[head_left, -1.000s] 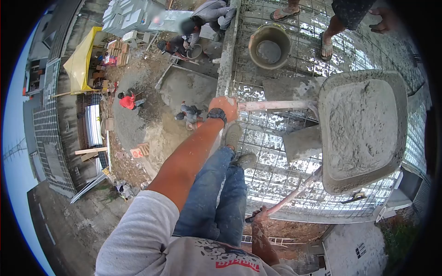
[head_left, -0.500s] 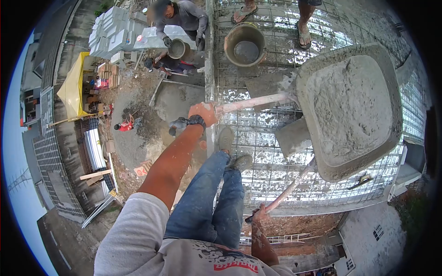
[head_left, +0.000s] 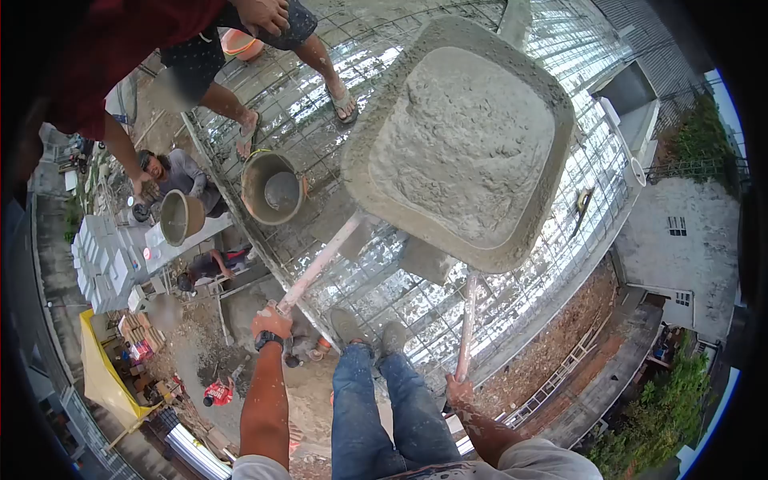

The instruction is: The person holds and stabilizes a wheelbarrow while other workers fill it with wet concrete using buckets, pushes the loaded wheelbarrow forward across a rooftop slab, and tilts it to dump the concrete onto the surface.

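Grey concrete (head_left: 468, 144) hides the bottom of the wheelbarrow (head_left: 358, 164).

One head-worn, wide-angle camera is directed forward and steeply downward; the wheelbarrow (head_left: 357, 164) is covered at close range, the ground (head_left: 310, 392) below from afar.

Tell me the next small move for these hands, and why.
I'd probably steady the wheelbarrow level first, with the left hand on the left handle and the right hand on the right handle: it carries a broad load of grey mix, and a co-worker's foot and a bucket are close by its left side.
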`<state>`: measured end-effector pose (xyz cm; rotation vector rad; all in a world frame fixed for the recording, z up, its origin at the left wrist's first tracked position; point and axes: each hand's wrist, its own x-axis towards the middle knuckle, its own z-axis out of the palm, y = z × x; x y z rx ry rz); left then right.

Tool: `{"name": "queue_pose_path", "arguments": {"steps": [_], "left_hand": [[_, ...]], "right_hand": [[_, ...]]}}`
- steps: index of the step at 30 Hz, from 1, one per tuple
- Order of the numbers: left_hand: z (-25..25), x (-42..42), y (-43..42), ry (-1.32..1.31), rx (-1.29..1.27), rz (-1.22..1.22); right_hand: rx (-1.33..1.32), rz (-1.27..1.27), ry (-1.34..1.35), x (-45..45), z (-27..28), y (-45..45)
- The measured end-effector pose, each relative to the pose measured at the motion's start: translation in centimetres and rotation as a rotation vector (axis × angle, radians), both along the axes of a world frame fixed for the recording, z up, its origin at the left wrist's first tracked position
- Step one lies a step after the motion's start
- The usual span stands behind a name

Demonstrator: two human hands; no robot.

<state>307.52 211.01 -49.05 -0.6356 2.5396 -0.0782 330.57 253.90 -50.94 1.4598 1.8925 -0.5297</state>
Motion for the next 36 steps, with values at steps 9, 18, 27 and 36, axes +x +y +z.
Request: {"name": "queue_pose_path", "arguments": {"steps": [9, 18, 27, 36], "left_hand": [[-0.5, 0.1, 0.0, 0.009, -0.016, -0.021], [-1.9, 0.7, -0.9, -0.003, -0.031, -0.046], [-3.2, 0.8, -2.1, -0.144, -0.053, -0.093], [-3.7, 0.5, -2.7, -0.284, -0.033, -0.185]], "right_hand": [[0.002, 0.001, 0.094, 1.1, -0.6, 0.6], [0.070, 0.023, 0.101, 1.0, -0.3, 0.3], [0.019, 0.003, 0.079, -0.7, 1.6, 0.2], [0.029, -0.033, -0.081, -0.1, 0.2, 0.4]]}}
